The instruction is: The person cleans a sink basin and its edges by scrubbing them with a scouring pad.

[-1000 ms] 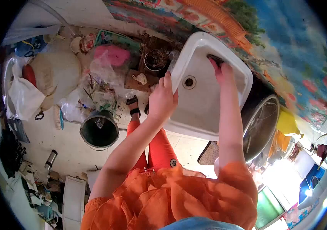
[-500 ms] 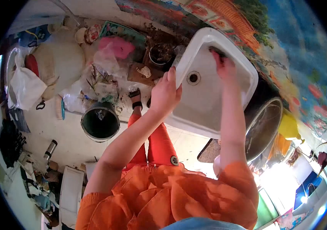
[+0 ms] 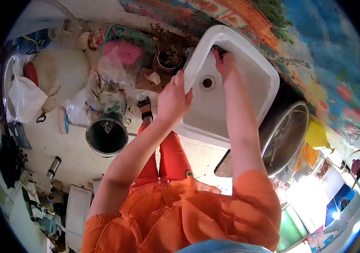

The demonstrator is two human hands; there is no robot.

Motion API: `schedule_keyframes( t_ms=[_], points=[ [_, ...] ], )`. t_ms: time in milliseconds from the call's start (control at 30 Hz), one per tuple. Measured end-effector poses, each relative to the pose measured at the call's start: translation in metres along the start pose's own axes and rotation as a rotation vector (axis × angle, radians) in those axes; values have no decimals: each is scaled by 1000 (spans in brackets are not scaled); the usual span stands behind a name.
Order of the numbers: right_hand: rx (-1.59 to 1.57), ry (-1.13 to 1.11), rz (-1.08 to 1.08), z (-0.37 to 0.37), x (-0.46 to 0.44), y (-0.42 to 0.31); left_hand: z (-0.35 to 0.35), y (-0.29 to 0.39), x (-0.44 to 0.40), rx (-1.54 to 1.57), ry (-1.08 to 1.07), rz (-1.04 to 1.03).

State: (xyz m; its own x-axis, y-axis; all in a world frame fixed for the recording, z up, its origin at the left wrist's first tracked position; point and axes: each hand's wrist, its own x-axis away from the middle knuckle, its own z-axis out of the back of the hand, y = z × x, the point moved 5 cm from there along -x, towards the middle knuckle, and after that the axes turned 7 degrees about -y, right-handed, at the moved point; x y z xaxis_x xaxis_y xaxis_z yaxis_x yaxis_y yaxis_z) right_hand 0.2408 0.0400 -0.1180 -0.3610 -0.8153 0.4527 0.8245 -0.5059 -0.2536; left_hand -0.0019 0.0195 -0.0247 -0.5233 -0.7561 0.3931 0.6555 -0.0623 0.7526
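A white sink (image 3: 207, 111) with a round drain hole (image 3: 207, 83) is tilted in front of me. My left hand (image 3: 174, 98) is closed on its near left rim, fingers over the edge. Inside the basin, my right hand (image 3: 226, 64) is closed around a small dark pad (image 3: 218, 49) and presses it against the upper left corner. The fingers partly cover the pad, so its exact kind cannot be made out.
A dark bucket (image 3: 106, 135) stands on the floor to the left. A large metal tub (image 3: 287, 137) and a yellow container (image 3: 317, 135) are on the right. Plant pots (image 3: 169, 60) and plastic bags (image 3: 112, 69) lie beyond the sink's left side. A painted wall (image 3: 315, 55) rises behind.
My right hand has moved left along the basin's upper wall with the dark pad, into the corner. My left hand stays on the rim. The whole view has shifted slightly.
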Motion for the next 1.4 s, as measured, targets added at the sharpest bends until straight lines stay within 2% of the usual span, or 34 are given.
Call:
schedule_keyframes(
  t_ms=[67,100,167,200,300,367,400,500,567,700,833,967,1033,1067,1100,1167,1200,1267,1400],
  points=[
    [119,-26,-40,15,9,8,2,-1,-4,6,14,-36],
    [-536,-56,-164,24,16,37,4,0,-2,-2,42,-57],
    [-1827,79,-429,36,27,74,5,3,-5,-9,117,-101],
    [-1874,123,-403,32,18,67,4,3,-10,-17,89,-63],
    [-220,53,-74,5,20,49,2,4,4,-23,-4,7],
    [-418,138,-82,14,8,45,4,1,-3,3,23,-40],
    [-1163,214,-265,33,30,48,5,1,3,0,19,-41],
    [-1806,85,-283,48,26,84,3,0,-6,8,67,-70],
    [-1717,123,-412,32,25,82,3,0,-9,-18,57,-43],
    [-1799,276,-640,6,28,88,5,3,-3,-21,55,-78],
    [-1815,138,-353,46,41,130,1,0,-6,-7,51,-42],
    [-1648,408,-643,-11,28,92,2,0,-3,2,27,-41],
    [-1415,42,-147,-38,4,98,2,1,-5,-12,34,-52],
    [-1440,68,-118,-41,-4,77,3,3,-6,-17,46,-45],
    [-1507,195,-379,-40,-13,36,4,4,-7,-20,55,-40],
    [-1376,295,-637,-46,-24,-4,1,5,-4,-11,38,-37],
    [-874,60,-504,-31,-18,10,1,3,-7,2,35,-39],
    [154,-219,-193,-7,1,35,1,4,-5,0,19,-43],
    [352,-32,-55,9,22,75,4,7,-14,-54,69,-73]
  ],
)
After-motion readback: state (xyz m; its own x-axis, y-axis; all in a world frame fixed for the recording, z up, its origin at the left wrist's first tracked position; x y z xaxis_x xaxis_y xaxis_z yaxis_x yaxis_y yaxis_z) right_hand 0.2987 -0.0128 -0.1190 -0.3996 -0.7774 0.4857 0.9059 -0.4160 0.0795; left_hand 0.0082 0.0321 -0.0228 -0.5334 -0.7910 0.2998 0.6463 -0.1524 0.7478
